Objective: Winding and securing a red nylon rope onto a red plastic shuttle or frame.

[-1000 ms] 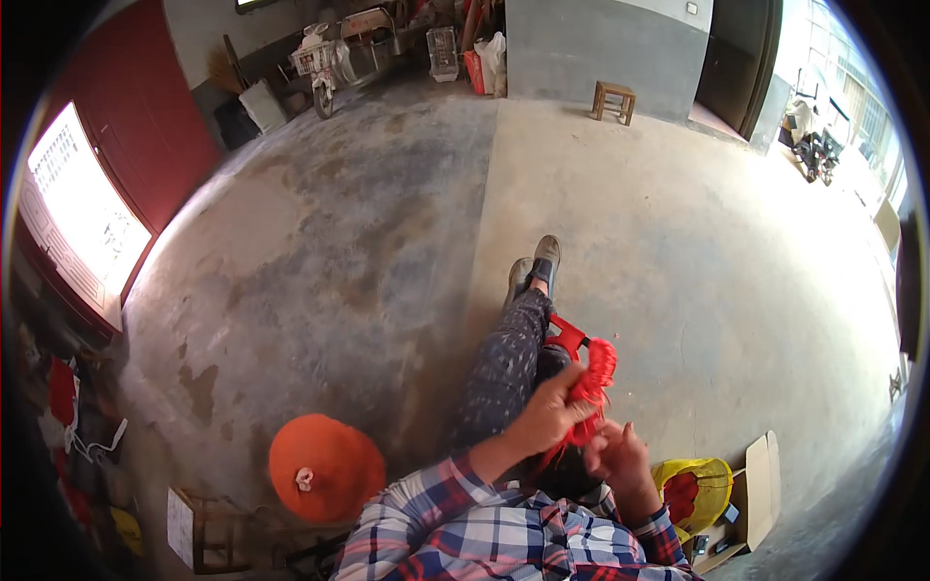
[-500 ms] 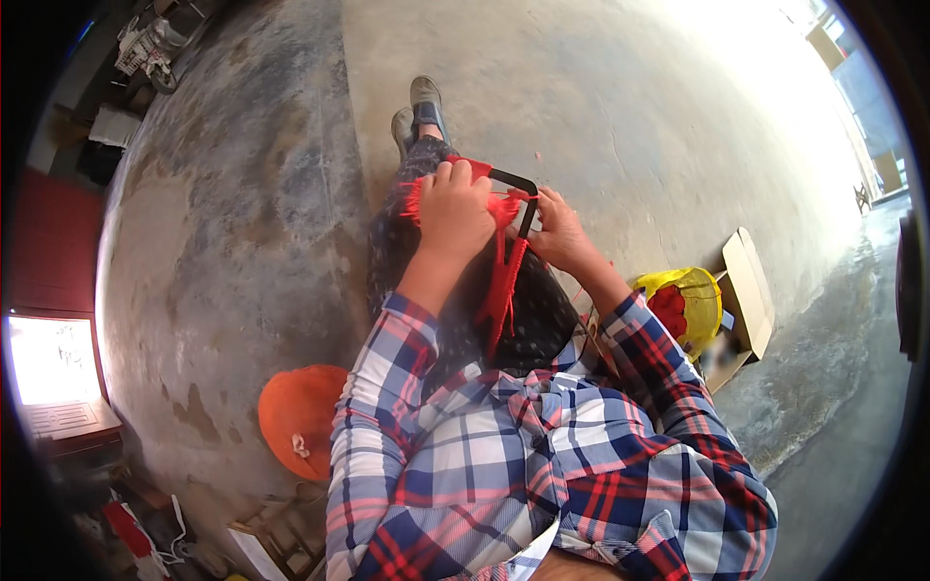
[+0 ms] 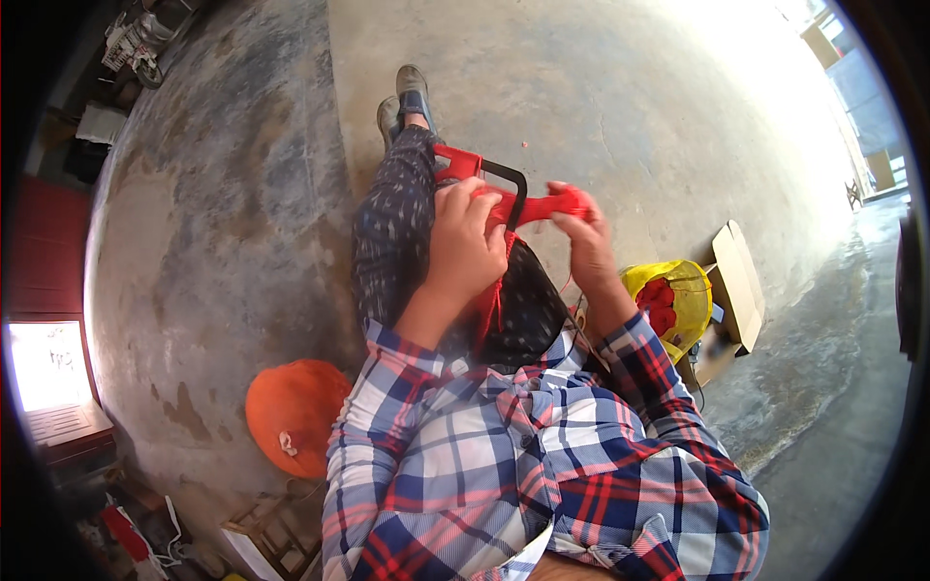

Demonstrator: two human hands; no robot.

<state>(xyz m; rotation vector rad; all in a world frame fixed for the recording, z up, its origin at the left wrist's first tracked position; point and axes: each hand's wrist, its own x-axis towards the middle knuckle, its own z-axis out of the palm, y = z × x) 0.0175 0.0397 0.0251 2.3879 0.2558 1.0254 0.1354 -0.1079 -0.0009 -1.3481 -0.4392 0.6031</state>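
Observation:
A black bent frame [image 3: 524, 190] with a rigid red end piece [image 3: 459, 164] lies over my lap. A red strip [image 3: 539, 207], fabric-like and partly blurred, passes by the frame's black bar and stretches between my hands. My left hand [image 3: 463, 240] is closed, its fingertips curled on the strip's left part close to the bar. My right hand [image 3: 588, 235] pinches the strip's right end, with some motion blur at the fingers. More red strands [image 3: 492, 308] hang below the frame against my dark patterned trousers [image 3: 387, 232].
On the right stands a yellow mesh basket [image 3: 694, 300] with red pieces inside, beside an open cardboard box [image 3: 738, 286]. An orange round object [image 3: 295, 416] sits on the concrete floor [image 3: 223, 242] at left. A wooden stool-like frame [image 3: 276, 537] is at lower left.
My right hand has moved right and slightly up, drawing the red strip out across the bar. My left hand has shifted down and right, off the red end piece.

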